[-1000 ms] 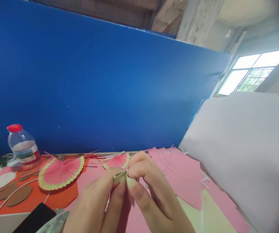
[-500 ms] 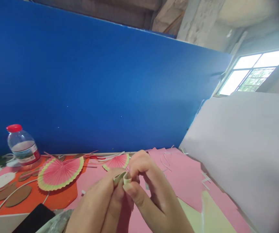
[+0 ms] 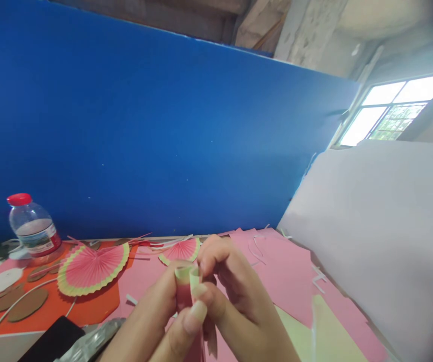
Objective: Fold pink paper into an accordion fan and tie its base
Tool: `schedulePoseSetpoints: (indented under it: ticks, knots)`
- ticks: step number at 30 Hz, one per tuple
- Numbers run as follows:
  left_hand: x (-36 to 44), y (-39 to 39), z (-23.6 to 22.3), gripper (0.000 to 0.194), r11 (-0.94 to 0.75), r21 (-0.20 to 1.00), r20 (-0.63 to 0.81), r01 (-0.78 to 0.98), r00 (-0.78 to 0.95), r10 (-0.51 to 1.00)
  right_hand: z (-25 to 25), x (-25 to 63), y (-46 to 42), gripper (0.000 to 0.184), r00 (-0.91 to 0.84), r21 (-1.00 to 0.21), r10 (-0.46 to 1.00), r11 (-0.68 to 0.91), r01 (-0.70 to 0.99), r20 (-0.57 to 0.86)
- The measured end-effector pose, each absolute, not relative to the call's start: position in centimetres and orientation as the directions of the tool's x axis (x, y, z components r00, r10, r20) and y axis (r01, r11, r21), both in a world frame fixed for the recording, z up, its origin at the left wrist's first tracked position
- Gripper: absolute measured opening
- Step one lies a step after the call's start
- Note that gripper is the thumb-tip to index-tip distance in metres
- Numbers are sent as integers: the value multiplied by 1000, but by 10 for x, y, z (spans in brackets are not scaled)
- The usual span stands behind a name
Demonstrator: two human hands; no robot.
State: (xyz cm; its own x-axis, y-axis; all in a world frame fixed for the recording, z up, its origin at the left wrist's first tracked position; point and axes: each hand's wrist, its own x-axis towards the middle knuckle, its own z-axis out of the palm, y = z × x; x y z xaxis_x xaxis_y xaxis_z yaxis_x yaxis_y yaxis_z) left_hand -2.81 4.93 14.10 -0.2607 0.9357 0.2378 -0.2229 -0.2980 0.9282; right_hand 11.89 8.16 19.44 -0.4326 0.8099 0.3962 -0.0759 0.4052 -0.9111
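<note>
Both hands meet low in the middle, pinching one small folded paper piece (image 3: 185, 281) that is pink with a pale green edge. My left hand (image 3: 152, 322) grips it between thumb and forefinger from the left. My right hand (image 3: 235, 306) pinches its top edge from the right, fingers curled. Behind the hands lie two pleated pink paper fans with green rims: a large fan (image 3: 92, 269) on orange paper and a smaller fan (image 3: 181, 250).
Pink paper sheets (image 3: 284, 266) and a pale yellow sheet (image 3: 329, 337) cover the table at right. A red-capped water bottle (image 3: 31, 229) stands at far left by brown oval cutouts (image 3: 28, 304). A black phone (image 3: 52, 342) lies near the front edge. A blue board (image 3: 164, 141) and a white board (image 3: 382, 226) enclose the table.
The folded paper piece has turned more upright between my fingers. My left thumb has risen in front of it, and my right fingers have curled tighter over its top.
</note>
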Motion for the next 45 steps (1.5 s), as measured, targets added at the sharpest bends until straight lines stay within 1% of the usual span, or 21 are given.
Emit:
schedulePoseSetpoints:
  ticks: [4,5,6,7,8,9,11,14,16,18,21,23,25,27,29,31,34,37,41,45]
  knots:
    - [-20,63,157,26,-247,934,190,-259,-226,955,197,120,84,15,-409,-874,793,486,-24,452]
    - [-19,68,162,24,-237,930,178,-281,-220,959,197,119,84,14,-390,-858,792,513,7,470]
    - [-18,73,167,21,-266,916,196,-301,-243,950,196,119,84,12,-372,-838,790,543,53,488]
    - [-18,77,171,20,-270,915,213,-301,-209,955,195,117,84,8,-365,-814,787,569,115,498]
    - [-18,80,174,21,-297,898,233,-326,-222,947,194,116,84,6,-370,-790,786,585,186,495]
    - [-18,82,176,21,-314,880,242,-356,-232,942,193,114,84,10,-387,-763,784,596,251,485]
    - [-18,84,177,19,-308,844,216,-440,-246,945,190,108,85,14,-445,-709,771,616,342,456]
    - [-17,84,174,18,-285,776,152,-563,-271,951,185,99,86,2,-474,-624,741,664,413,475]
    - [-16,83,173,16,-317,722,165,-615,-291,942,182,95,86,5,-447,-588,738,673,448,505]
    - [-15,82,173,15,-336,694,182,-637,-297,937,181,93,86,5,-411,-604,748,663,442,521]
    - [-15,80,173,17,-324,707,129,-629,-336,933,185,95,88,12,-380,-647,767,641,413,518]
    - [-15,79,172,18,-329,709,82,-624,-390,917,189,98,90,11,-405,-648,766,640,413,498]
    - [-15,78,170,21,-339,706,72,-621,-415,907,191,102,92,14,-458,-664,759,639,389,463]
    - [-14,77,170,24,-336,708,77,-621,-405,911,192,104,93,18,-481,-693,768,616,374,424]
    - [-11,77,172,27,-318,719,76,-618,-385,920,191,106,93,18,-449,-718,794,584,379,409]
    - [-8,78,173,30,-281,750,60,-599,-361,931,189,107,93,16,-397,-734,812,569,371,428]
    - [-6,78,173,28,-240,797,48,-555,-337,940,188,107,94,15,-361,-753,807,578,315,468]
    - [-6,77,172,28,-242,810,51,-534,-346,937,189,106,93,14,-356,-771,804,576,272,476]
    - [-6,74,175,30,-243,785,6,-569,-386,923,190,105,92,10,-348,-818,830,526,231,436]
    - [-7,73,177,32,-220,778,-26,-588,-380,925,190,102,93,13,-384,-888,838,451,86,388]
